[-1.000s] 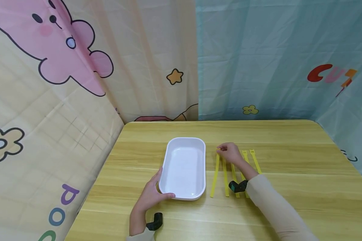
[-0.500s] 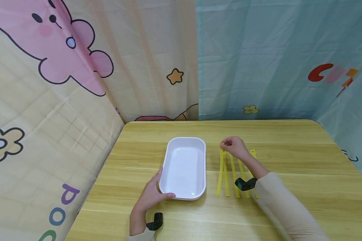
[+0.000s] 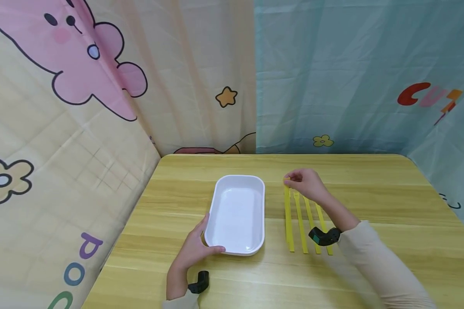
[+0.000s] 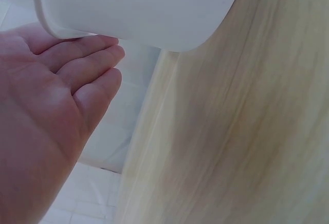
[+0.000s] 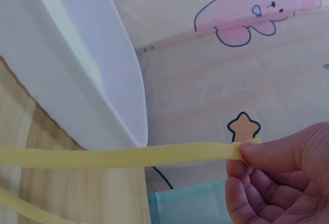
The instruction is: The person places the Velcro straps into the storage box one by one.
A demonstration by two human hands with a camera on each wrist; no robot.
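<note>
My right hand (image 3: 308,184) pinches the head end of a yellow hook-and-loop cable tie (image 5: 128,155) between thumb and fingers. The tie hangs down towards the table, right of a white tray (image 3: 237,214), and overlaps another tie in the head view. Several more yellow ties (image 3: 300,223) lie side by side, partly hidden under my right arm. My left hand (image 3: 193,249) rests at the tray's near left corner, thumb on the near rim. In the left wrist view its loosely extended fingers (image 4: 97,64) lie along the tray's outer wall.
The wooden table (image 3: 239,283) reaches back to a printed curtain (image 3: 325,86). Another curtain (image 3: 81,141) borders its left side. Each wrist wears a small black camera, one on the right (image 3: 325,236) and one on the left (image 3: 199,282).
My right hand has moved slightly right and away from me, carrying the tie from its place beside the tray to over the neighbouring tie. My left hand and the tray have stayed put.
</note>
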